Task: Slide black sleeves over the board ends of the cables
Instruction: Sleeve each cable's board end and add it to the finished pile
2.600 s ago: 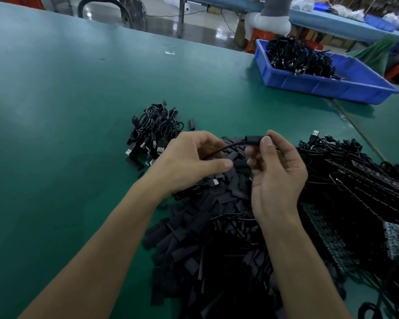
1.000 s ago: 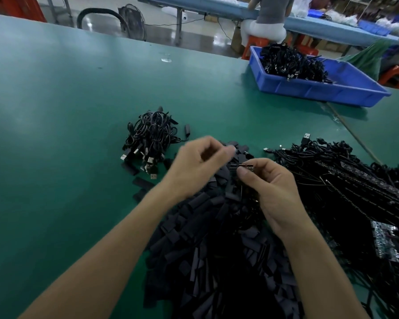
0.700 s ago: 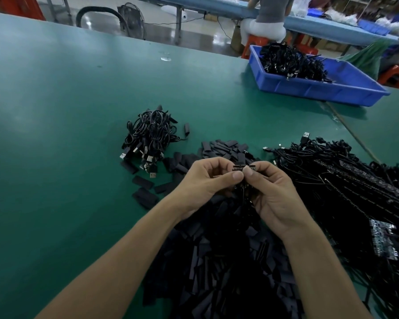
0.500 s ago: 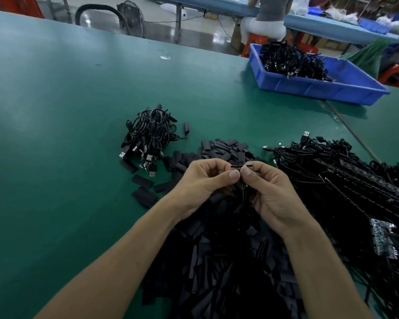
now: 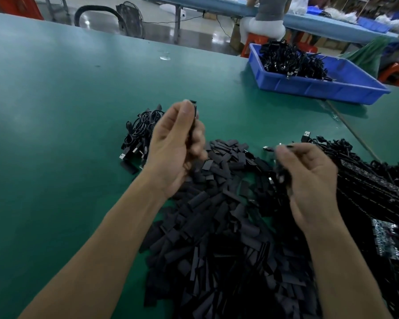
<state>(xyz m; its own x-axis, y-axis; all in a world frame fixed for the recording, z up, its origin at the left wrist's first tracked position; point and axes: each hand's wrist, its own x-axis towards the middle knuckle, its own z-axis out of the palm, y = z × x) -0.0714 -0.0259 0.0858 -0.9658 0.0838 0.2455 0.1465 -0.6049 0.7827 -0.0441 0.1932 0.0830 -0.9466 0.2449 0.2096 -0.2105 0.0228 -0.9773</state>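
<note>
A big heap of flat black sleeves covers the green table in front of me. My left hand is raised above the heap's far left edge, pinching a black sleeved cable end between thumb and fingers. My right hand hovers at the heap's right side, fingers curled around thin black cable; motion blur hides exactly what it holds. A tangle of cables with small circuit boards lies to the right.
A small bundle of coiled cables with USB plugs lies behind my left hand. A blue bin holding more cables stands far right. A seated person and another bench are beyond the table's far edge.
My hands were together at the heap's middle, working one cable end. They have pulled apart: the left rose up and left with the sleeved end, the right swung right toward the cable tangle.
</note>
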